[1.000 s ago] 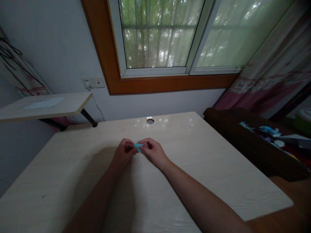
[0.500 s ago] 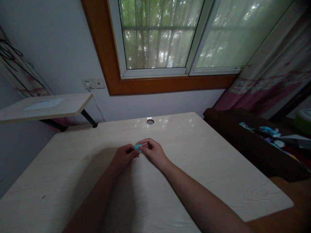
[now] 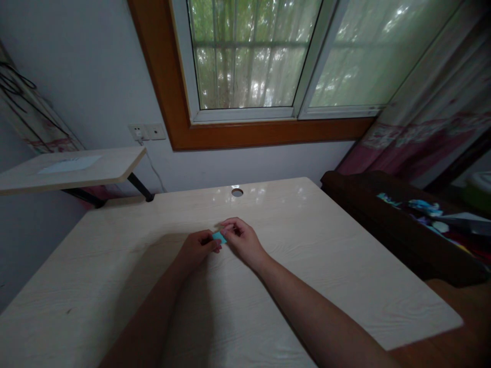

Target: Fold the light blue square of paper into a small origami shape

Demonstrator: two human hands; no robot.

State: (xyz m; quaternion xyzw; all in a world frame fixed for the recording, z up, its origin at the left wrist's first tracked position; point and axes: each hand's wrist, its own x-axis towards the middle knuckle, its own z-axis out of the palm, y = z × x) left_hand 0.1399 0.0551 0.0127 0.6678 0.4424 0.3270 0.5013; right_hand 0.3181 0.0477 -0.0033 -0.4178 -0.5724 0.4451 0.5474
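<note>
A small, flat turquoise piece (image 3: 219, 237), perhaps paper, sits between my two hands over the middle of the pale wood-grain desk (image 3: 322, 276). My left hand (image 3: 197, 248) pinches its left side between thumb and fingers. At the upper right edge, the thumb and bent fingers of my right hand (image 3: 243, 239) close on it. Fingertips cover parts of its edges, and it is too small to tell its exact kind.
A raised shelf (image 3: 115, 166) on black legs stands at the desk's back left, with a white sheet (image 3: 71, 164) on it. Near the back edge is a round cable hole (image 3: 237, 192). Beyond the right edge is a dark brown piece of furniture (image 3: 356, 204) bearing assorted items.
The turquoise piece has tilted, and more of its flat face shows between my fingers. Both hands have shifted only slightly.
</note>
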